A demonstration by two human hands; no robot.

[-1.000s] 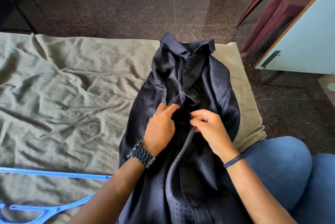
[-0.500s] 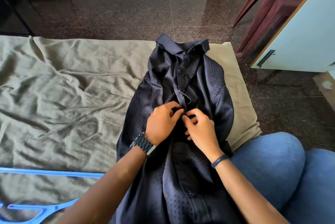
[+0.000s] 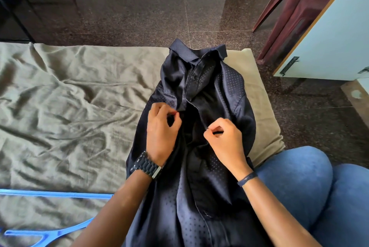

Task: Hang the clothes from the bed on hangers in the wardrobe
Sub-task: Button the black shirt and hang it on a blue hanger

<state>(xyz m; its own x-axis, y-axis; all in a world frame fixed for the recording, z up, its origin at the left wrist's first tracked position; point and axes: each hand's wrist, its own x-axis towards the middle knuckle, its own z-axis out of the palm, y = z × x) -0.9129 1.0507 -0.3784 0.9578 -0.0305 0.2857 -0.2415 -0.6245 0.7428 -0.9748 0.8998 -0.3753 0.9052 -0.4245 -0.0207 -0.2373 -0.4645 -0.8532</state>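
Left hand (image 3: 161,134) and right hand (image 3: 224,142) each pinch a front edge of the shirt (image 3: 209,94); grips now apart, previously touching at the placket.

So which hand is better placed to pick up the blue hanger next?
Left, probably. The blue hanger lies on the bed's left side, nearer the left hand. The right hand pinches the shirt on the far side.

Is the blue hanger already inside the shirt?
No, the blue hanger lies on the bedsheet, left of the shirt and clear of both hands.
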